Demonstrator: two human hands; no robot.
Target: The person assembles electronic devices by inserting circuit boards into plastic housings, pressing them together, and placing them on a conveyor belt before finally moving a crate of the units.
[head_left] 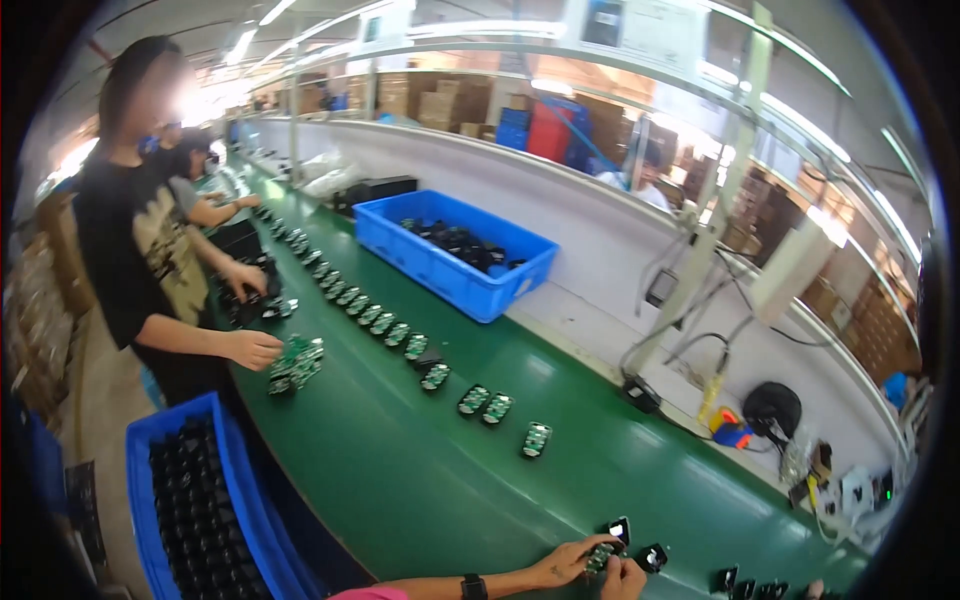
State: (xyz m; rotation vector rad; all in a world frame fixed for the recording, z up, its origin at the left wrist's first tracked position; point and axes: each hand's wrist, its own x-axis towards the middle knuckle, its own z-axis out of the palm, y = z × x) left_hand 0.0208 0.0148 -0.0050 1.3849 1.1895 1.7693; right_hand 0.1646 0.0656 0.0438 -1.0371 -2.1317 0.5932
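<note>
My left hand (563, 564), with a dark watch on the wrist, comes in from the lower edge and grips a small green circuit board (599, 557). Its fingers are closed on the board's edge. My right hand (625, 580) pinches the same board from the near side; much of the board is hidden by the fingers. Just beyond my fingertips a small black casing (620, 528) with a bright face lies against or close to the board. Another black casing (652, 558) sits on the green bench to the right.
A row of circuit boards in black casings (497, 407) runs along the green bench (420, 480). A blue bin (440, 270) of black parts stands by the wall, another blue bin (140, 470) at lower left. A co-worker (150, 230) reaches over a board pile (296, 365). Several black parts (745, 583) lie lower right.
</note>
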